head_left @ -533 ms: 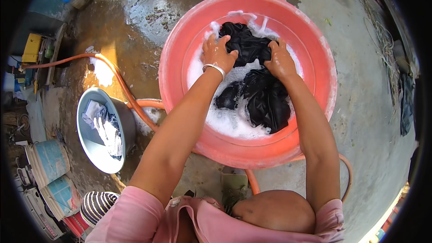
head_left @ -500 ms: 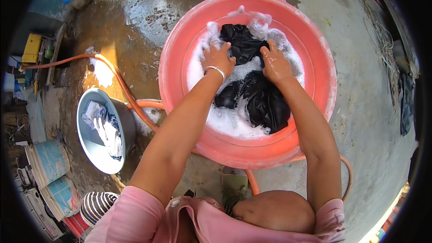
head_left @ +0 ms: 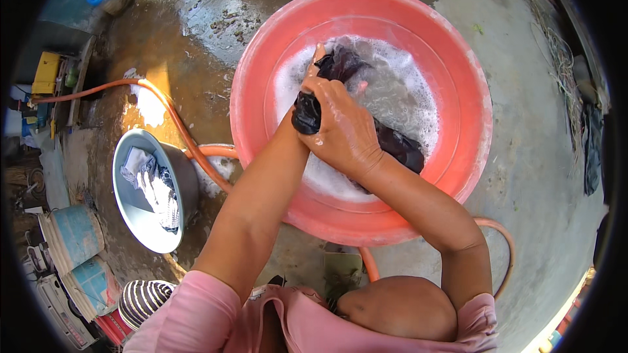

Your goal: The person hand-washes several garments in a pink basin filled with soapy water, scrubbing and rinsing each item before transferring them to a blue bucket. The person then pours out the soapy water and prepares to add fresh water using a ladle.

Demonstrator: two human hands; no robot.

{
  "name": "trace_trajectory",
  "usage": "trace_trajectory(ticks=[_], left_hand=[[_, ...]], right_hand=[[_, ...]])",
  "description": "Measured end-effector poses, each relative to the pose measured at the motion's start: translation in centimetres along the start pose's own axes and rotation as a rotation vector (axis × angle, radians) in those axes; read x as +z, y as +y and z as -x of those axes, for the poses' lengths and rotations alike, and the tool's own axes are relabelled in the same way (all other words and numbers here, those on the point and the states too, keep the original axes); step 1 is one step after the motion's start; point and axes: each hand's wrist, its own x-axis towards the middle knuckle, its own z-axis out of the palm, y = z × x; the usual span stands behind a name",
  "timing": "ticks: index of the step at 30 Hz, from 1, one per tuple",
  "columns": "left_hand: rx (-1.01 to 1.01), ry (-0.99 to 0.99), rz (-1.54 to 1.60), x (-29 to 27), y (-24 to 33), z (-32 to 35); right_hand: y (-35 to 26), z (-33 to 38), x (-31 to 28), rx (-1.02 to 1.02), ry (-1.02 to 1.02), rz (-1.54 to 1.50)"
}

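Black cloth [head_left: 307, 115] was clenched over suds [head_left: 327, 180] in the tub [head_left: 460, 101] by the right hand [head_left: 345, 127], its arm angled across the left wrist, fingers curled round the bunch; the left hand [head_left: 317, 59] pointed forward, mostly hidden, so couldn't tell its fingers' grip. Cloth looked wet, glossy, crumpled, visible in three patches. Counted two hands, one red tub, one grey basin [head_left: 140, 222].

Right hand [head_left: 343, 127] clasping bunched black cloth [head_left: 306, 114] over a red tub [head_left: 454, 68] of sudsy water [head_left: 402, 91], left hand [head_left: 316, 68] partly hidden beside it, grey basin [head_left: 139, 222] of clothes [head_left: 157, 189] at left, orange hose [head_left: 171, 112] across wet floor [head_left: 209, 46].
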Motion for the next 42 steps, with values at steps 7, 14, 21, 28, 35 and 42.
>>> trace_trajectory(ticks=[7, 14, 21, 28, 35, 42], left_hand=[[0.247, -0.038, 0.159, -1.6, -1.1, -1.8], [0.274, 0.170, 0.023, 2.9, -1.2, -0.6], [0.637, 0.648, -1.099, -4.9, 1.2, -3.2], [-0.204, 0.527, -1.964, -5.1, -3.5, -3.4], [0.105, 0.534, -0.080, -5.8, -2.4, -3.9], [0.149, 0.203, 0.032, -1.1, -0.9, -1.2]], right_hand=[[3.5, -2.3, -0.6, -0.001, 0.052, 0.332], [11.7, -5.4, -4.2, 0.449, -0.031, 0.142], [17.2, -3.3, -2.5, 0.547, -0.025, 0.233], [14.5, -1.7, -0.2, 0.398, -0.826, 0.672], [3.8, -2.7, -0.3, 0.330, -0.029, -0.276], [1.3, -1.2, -0.2, -0.039, -0.018, 0.260]])
